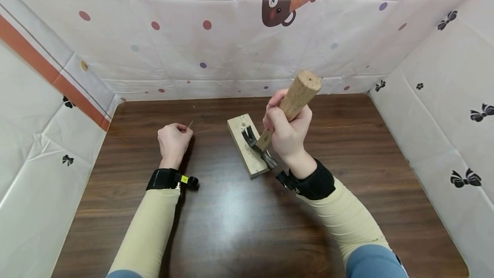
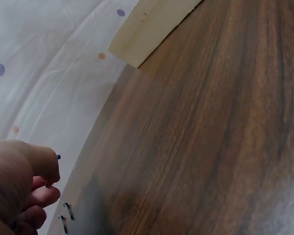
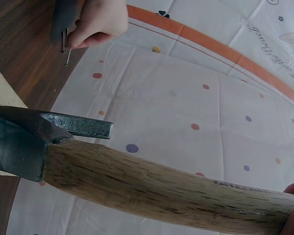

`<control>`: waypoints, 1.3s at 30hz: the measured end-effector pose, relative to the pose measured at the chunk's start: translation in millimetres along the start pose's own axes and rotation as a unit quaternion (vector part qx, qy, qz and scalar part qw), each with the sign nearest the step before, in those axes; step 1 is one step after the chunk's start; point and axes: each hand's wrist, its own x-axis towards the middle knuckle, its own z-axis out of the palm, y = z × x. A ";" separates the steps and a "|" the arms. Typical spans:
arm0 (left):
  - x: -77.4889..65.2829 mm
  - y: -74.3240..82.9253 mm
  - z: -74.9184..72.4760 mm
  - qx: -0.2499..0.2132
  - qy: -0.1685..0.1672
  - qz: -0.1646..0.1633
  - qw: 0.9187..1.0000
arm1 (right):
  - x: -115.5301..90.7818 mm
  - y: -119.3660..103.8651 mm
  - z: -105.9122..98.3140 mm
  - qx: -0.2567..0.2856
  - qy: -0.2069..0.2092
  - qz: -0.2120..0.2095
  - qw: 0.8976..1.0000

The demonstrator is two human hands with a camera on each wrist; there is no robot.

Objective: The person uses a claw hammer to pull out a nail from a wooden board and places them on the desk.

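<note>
My left hand [image 1: 175,140] is over the left part of the table, pinching a thin nail [image 1: 190,124] between thumb and fingers. In the left wrist view only the nail's dark tip end pokes past the fingers. Two more nails [image 2: 68,210] show just beneath that hand. My right hand [image 1: 289,130] grips a claw hammer by its wooden handle [image 3: 166,186], handle end pointing up. The hammer's dark metal head [image 1: 250,136] is over a pale wooden block [image 1: 252,161]; whether they touch I cannot tell. The block lies flat and angled on the table.
The brown wood-grain table [image 1: 216,226] is bordered by white printed sheets at the back [image 1: 173,55] and both sides. A black wrist strap with a camera [image 1: 189,181] sits on the left wrist, another strap [image 1: 314,181] on the right.
</note>
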 end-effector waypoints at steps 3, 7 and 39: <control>0.1 -0.5 0.5 0.019 -0.009 -0.013 1.000 | -0.7 -1.4 1.0 0.001 -0.001 0.000 1.000; 2.3 0.1 0.4 0.037 -0.010 -0.027 0.999 | -1.6 -2.8 1.5 0.002 0.000 0.001 1.000; 10.6 -2.3 6.7 0.062 -0.023 -0.016 0.998 | -6.0 -4.2 3.1 0.020 -0.010 -0.004 1.000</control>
